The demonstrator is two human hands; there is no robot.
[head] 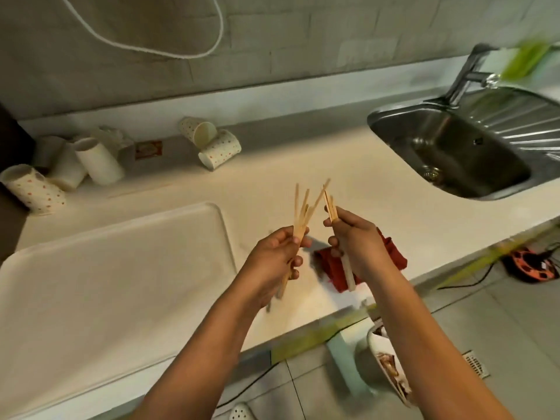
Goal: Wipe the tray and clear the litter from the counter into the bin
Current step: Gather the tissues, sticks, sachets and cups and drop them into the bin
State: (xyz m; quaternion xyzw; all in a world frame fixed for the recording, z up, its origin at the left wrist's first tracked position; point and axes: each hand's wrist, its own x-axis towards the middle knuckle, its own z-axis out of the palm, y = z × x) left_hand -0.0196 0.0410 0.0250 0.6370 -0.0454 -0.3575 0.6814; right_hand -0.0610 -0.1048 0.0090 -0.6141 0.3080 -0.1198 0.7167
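Just right of the bare white rectangular plastic tray (115, 268), the left hand (272, 256) clutches a splayed fan of thin wooden stirrer sticks (301, 207) and the right hand (351, 237) pinches a few more (330, 204) above the counter (348, 165), so a loose merge could, I judge, scatter sticks before they reach the white bin (385, 365) on the floor below.

This is a kitchen, plain and much used. A steel sink (448, 147) with a ribbed draining board is set into the pale table (303, 165) at the far right, and a metal tap (466, 77) rises behind it. Grey wall tiles (272, 40) run along the back. Spotted paper cups (212, 147) lie tipped over at the far edge, and a pale tray (106, 268) sits near left. The floor (500, 313) below is tiled.
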